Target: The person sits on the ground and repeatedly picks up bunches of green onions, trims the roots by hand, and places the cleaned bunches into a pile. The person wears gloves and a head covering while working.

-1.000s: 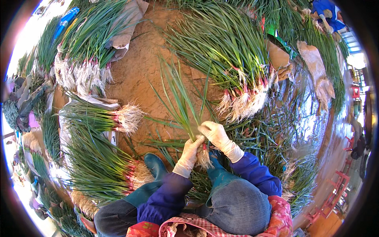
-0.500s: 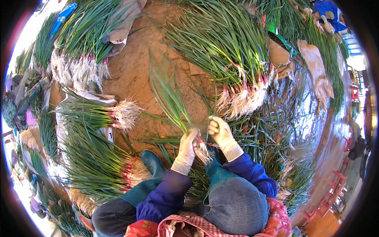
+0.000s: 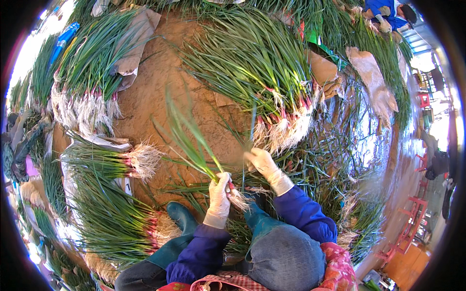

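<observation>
My left hand [image 3: 218, 199], in a pale glove, is closed round a few stalks of green garlic [image 3: 195, 154]. Their long flat leaves point up and away to the left, blurred by motion. Reddish stem ends and white roots [image 3: 238, 198] stick out to the right of my grip, above my boot. To the right of the stalks and apart from them is my right hand [image 3: 262, 163], gloved as well, with curled fingers. A thin blurred strip rises by its fingertips; what the fingers hold is unclear.
Rooted bundles lie at left [image 3: 145, 161], lower left [image 3: 162, 228], upper left [image 3: 85, 109] and ahead right [image 3: 284, 126]. Loose leaf litter [image 3: 325, 169] covers the ground at right. Brown wet ground [image 3: 165, 53] runs between. Another person [image 3: 388, 14] works at far upper right.
The whole view has shifted, so surroundings sit further left and lower. My right hand has moved slightly down relative to the bundles; the left keeps its grip on the stalks.
</observation>
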`<state>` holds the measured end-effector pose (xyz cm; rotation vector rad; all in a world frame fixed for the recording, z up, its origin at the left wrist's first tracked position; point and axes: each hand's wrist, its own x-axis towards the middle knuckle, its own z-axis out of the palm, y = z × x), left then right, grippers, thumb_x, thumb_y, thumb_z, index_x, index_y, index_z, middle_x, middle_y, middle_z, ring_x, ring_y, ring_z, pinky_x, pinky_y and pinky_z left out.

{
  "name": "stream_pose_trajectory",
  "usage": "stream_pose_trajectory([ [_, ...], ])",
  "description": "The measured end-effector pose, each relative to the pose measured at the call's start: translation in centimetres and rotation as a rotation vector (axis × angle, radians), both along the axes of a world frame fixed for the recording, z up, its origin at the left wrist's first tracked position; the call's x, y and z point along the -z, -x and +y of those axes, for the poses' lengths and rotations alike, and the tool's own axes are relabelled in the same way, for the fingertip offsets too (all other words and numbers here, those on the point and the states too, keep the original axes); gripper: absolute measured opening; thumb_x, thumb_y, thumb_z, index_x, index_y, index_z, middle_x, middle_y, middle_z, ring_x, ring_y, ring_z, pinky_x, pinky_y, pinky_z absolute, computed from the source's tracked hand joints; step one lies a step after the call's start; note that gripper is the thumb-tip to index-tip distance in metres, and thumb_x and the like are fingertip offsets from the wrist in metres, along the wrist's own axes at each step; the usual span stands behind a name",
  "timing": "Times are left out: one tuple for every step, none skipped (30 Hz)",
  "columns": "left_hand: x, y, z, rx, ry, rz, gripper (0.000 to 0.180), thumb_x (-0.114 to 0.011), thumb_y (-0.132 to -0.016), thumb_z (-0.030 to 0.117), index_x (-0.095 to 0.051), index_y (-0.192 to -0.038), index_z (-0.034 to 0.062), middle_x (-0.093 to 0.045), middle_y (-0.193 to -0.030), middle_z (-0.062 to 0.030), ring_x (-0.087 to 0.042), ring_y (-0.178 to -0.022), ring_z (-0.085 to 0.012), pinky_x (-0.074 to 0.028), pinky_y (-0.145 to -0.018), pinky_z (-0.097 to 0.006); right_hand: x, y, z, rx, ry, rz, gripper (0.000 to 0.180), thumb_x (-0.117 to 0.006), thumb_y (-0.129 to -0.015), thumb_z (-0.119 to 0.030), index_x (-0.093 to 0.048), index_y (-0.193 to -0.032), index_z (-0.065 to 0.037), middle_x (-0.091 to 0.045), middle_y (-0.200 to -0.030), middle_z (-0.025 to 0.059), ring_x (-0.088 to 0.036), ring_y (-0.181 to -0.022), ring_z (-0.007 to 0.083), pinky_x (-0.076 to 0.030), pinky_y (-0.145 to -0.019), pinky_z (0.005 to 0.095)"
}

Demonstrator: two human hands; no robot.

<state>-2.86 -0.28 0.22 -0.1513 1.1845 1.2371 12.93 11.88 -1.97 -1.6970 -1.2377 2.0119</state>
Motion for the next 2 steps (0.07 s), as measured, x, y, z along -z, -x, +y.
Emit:
stream_pose_trajectory([
  [0.3, 0.5, 0.2, 0.014, 0.017, 0.007, 0.014, -0.067, -0.088, 0.020, -0.059, -0.089, 0.0080, -0.052, -0.060, -0.0011, -0.047, -0.044, -0.0087, -0.041, -0.040, -0.022, 0.4, -0.9, 2.1, -0.338, 0.064, -0.129, 0.034, -0.065, -0.089, -0.034, -0.059, -0.109, -0.008, -0.061, -0.093, 0.0093, -0.063, -0.071, 0.0187, -0.052, -0.061, 0.0295],
  [0.6, 0.5, 0.4, -0.040, -0.037, 0.087, 0.016, -0.068, -0.088, 0.021, -0.059, -0.091, 0.0077, -0.054, -0.063, -0.0025, -0.049, -0.046, -0.0097, -0.042, -0.041, -0.022, 0.4, -1.8, 4.2, -0.700, 0.127, -0.262, 0.052, -0.069, -0.085, -0.041, -0.058, -0.129, -0.017, -0.063, -0.119, 0.0138, -0.068, -0.086, 0.0236, -0.055, -0.068, 0.0326],
])
